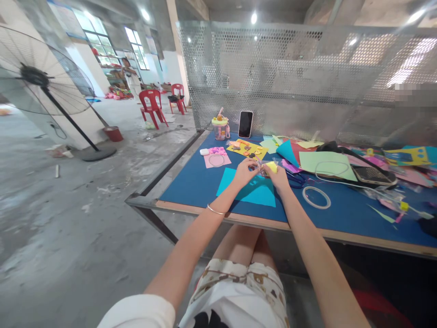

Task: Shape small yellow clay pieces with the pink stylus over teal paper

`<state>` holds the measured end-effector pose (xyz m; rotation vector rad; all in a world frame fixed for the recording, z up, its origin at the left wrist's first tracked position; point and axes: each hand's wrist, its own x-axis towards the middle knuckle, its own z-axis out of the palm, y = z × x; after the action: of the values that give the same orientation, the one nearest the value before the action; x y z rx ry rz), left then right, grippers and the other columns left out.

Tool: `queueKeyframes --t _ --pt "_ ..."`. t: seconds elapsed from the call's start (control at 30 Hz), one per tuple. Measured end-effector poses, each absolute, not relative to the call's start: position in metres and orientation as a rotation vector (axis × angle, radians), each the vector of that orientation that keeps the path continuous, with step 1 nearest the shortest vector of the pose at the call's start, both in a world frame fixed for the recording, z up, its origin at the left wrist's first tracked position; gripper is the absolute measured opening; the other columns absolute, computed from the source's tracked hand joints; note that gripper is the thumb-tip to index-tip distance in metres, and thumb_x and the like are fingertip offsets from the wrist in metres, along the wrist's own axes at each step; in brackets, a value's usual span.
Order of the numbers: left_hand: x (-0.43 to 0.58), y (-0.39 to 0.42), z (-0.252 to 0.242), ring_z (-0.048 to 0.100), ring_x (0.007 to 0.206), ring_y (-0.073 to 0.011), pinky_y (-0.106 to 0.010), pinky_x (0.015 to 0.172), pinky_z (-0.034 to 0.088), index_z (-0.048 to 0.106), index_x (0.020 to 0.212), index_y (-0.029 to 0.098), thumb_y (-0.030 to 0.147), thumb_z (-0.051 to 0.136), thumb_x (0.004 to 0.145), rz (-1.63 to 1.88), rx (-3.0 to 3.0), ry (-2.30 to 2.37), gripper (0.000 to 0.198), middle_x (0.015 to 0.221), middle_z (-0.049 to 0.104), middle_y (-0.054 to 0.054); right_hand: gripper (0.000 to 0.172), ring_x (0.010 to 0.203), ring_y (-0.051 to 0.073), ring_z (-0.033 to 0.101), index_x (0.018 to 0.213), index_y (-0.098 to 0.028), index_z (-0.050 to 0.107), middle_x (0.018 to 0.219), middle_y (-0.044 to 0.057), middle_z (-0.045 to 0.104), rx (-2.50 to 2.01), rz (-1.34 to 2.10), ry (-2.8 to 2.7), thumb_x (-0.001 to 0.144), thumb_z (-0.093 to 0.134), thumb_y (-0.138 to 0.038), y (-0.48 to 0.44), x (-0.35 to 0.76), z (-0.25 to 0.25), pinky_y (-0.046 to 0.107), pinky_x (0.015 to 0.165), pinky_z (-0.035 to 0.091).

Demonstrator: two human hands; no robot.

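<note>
fingers of the left hand and right hand pinch clear plastic between them, a yellow piece at the right thumb, above the cyan sheet's far edge on the surface. keeping the 2 grips light, level and low should avoid tearing.

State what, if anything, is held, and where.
Left hand and right hand seem to hold clear plastic by opposite sides; exact grip too small to tell.

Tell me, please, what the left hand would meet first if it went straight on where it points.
The left hand would likely meet the clear plastic between the hands first, though depth there is unclear.
</note>
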<state>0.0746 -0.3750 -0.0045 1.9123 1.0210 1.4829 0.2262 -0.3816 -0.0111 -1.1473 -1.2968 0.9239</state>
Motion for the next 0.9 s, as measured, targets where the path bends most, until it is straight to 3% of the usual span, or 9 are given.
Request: queueKeyframes --t 0.2,0.4,0.63,0.8,0.9 --pt "0.074 -0.378 -0.004 0.058 0.07 -0.0107 -0.026 0.07 0.05 0.071 0.079 0.015 0.016 0.069 0.073 1.461 2.018 1.096 0.007 0.099 0.064 -0.006 0.045 0.06 0.017 0.063 0.084 -0.017 0.062 0.076 0.005 0.069 -1.126 0.946 -1.288 0.066 0.065 -0.058 -0.381 0.225 -0.012 0.031 0.057 0.055" --pt "0.075 -0.384 -0.001 0.058 0.071 -0.012 -0.026 0.069 0.049 0.07 0.077 0.015 0.023 0.066 0.077 1.457 2.07 1.145 0.009 0.096 0.065 -0.006 0.046 0.057 0.016 0.061 0.084 -0.018 0.062 0.072 0.004 0.067 -1.124 0.952 -1.339 0.066 0.064 -0.06 -0.382 0.224 -0.014 0.031 0.055 0.054" --pt "0.074 -0.387 0.005 0.058 0.074 -0.0128 -0.026 0.074 0.049 0.066 0.084 0.017 0.026 0.06 0.08 1.697 1.805 1.188 0.011 0.09 0.066 -0.004 0.053 0.06 0.019 0.061 0.09 -0.016 0.059 0.072 0.005 0.065 -1.281 0.672 -1.31 0.073 0.049 -0.066 -0.373 0.24 -0.012 0.034 0.059 0.052" --pt "0.071 -0.381 0.001 0.059 0.072 -0.0125 -0.026 0.071 0.05 0.068 0.091 0.019 0.034 0.058 0.083 1.695 1.716 1.165 0.02 0.091 0.069 -0.003 0.035 0.076 0.028 0.063 0.067 -0.019 0.058 0.068 0.009 0.064 -1.465 0.452 -1.438 0.06 0.069 -0.052 -0.375 0.258 -0.015 0.039 0.072 0.048" --pt "0.071 -0.379 0.0 0.059 0.072 -0.0122 -0.025 0.069 0.05 0.068 0.094 0.018 0.032 0.059 0.081 1.675 1.724 1.135 0.02 0.09 0.069 -0.003 0.032 0.081 0.031 0.062 0.073 -0.019 0.061 0.075 0.011 0.065 -1.501 0.399 -1.54 0.057 0.073 -0.043 -0.379 0.258 -0.019 0.044 0.079 0.046"
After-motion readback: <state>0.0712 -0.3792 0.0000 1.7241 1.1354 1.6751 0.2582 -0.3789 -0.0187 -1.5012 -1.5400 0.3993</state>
